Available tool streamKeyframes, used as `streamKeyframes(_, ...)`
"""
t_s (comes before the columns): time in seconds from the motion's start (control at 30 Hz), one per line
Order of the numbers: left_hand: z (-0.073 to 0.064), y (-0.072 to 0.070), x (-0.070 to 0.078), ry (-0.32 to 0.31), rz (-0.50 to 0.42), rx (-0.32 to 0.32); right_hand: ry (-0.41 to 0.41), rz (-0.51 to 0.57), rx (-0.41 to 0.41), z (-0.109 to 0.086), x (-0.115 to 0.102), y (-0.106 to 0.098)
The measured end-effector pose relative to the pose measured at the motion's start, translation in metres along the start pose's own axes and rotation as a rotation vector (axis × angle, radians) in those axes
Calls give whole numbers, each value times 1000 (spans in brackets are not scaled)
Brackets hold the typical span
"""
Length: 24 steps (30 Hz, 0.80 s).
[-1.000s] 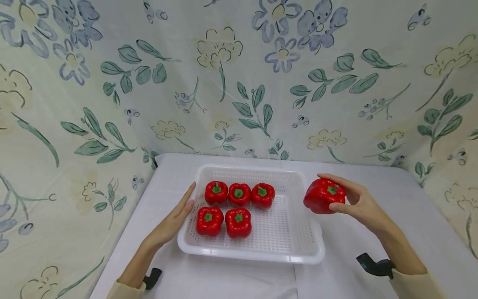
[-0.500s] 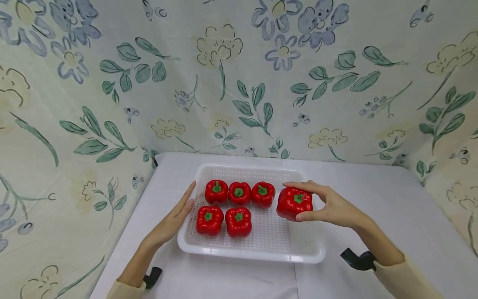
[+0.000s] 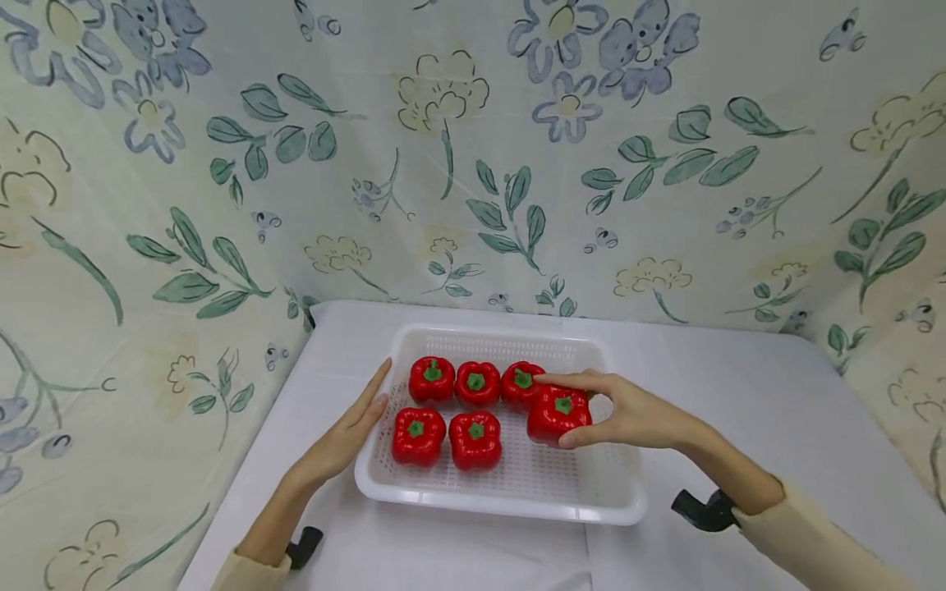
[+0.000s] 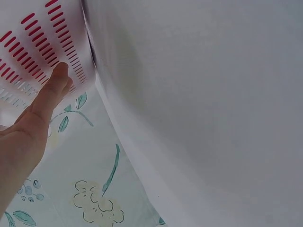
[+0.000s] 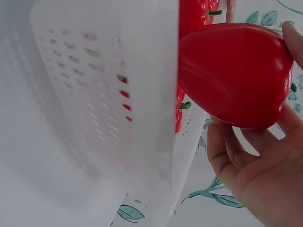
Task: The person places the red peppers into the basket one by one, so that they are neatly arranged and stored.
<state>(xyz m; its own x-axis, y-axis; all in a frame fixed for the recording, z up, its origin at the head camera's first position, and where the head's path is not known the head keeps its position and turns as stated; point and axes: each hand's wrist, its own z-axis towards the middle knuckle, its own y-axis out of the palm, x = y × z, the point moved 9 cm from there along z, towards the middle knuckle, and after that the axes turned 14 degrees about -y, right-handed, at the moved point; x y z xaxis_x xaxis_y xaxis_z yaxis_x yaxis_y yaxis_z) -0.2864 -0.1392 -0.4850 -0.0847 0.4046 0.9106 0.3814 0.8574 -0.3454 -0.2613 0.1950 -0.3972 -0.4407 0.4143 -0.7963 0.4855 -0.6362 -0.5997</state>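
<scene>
My right hand [image 3: 639, 414] grips a red bell pepper [image 3: 557, 415] between thumb and fingers, over the right half of a white perforated plastic basket [image 3: 510, 510]. In the right wrist view the held pepper [image 5: 236, 75] lies on its side at the basket's rim [image 5: 156, 113]. Several other red peppers with green stems sit in the basket: a back row including this pepper [image 3: 477, 384], and two in front, such as this one [image 3: 475, 441]. My left hand [image 3: 347, 431], fingers straight, rests against the basket's left outer wall; the left wrist view shows the fingers on its slotted side [image 4: 52, 42].
A white cloth [image 3: 695, 361] covers the table beneath the basket. Floral fabric [image 3: 473, 164] hangs behind and on both sides. A black wrist mount [image 3: 705, 510] is on the right forearm, another [image 3: 305, 547] on the left.
The right hand has carried the pepper leftward from outside the basket's right edge to above its inside, beside the back row. The left hand stays against the basket.
</scene>
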Motion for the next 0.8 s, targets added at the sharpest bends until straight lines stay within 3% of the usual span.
streamKeyframes(0.3,2,0,1,2,-7,-11,4,-6,-82,12,6,15)
streamKeyframes(0.6,0,0,1,0,-6,-5,-58,-28,-179,21,3,31)
streamKeyframes(0.8,-1,-1,1,-4,-11,1,-23,-48,-195,24,6,35)
